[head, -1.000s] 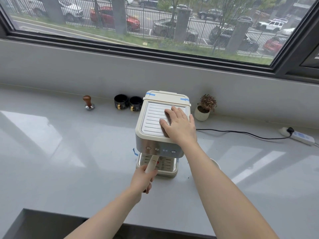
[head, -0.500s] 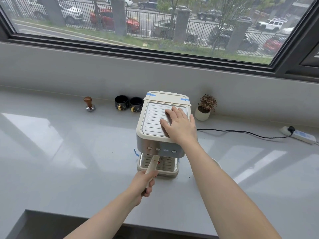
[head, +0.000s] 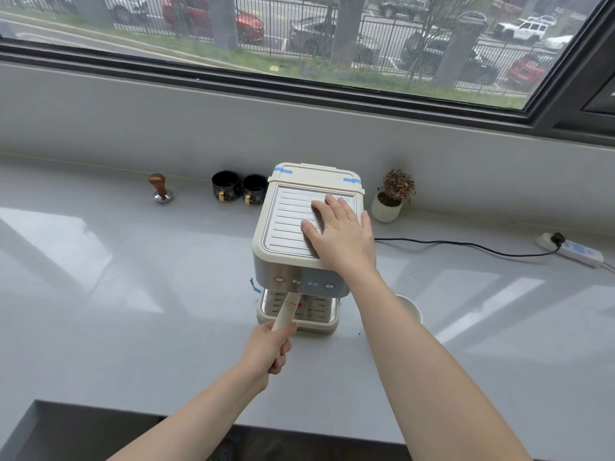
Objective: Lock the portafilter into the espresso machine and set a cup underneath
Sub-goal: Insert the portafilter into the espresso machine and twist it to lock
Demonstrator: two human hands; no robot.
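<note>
A cream and steel espresso machine (head: 293, 234) stands on the grey counter. My right hand (head: 339, 234) lies flat on its ribbed top, fingers spread. My left hand (head: 269, 344) is closed around the cream handle of the portafilter (head: 287, 309), which runs up under the machine's front panel; its head is hidden there. The handle points toward me, slightly to the left. A white cup (head: 411, 309) sits on the counter just right of the machine, partly behind my right forearm. Two black cups (head: 239, 188) stand by the wall, left of the machine.
A wooden-handled tamper (head: 160, 189) stands at the back left. A small potted plant (head: 392, 197) is right of the machine. A black cord (head: 466, 246) runs to a power strip (head: 572, 251) at the far right. The counter's front edge (head: 133, 410) is near me.
The portafilter handle has swung slightly from straight down toward the left-pointing angle, with my left hand sliding a little lower on it. My right hand stays on the machine's top.
</note>
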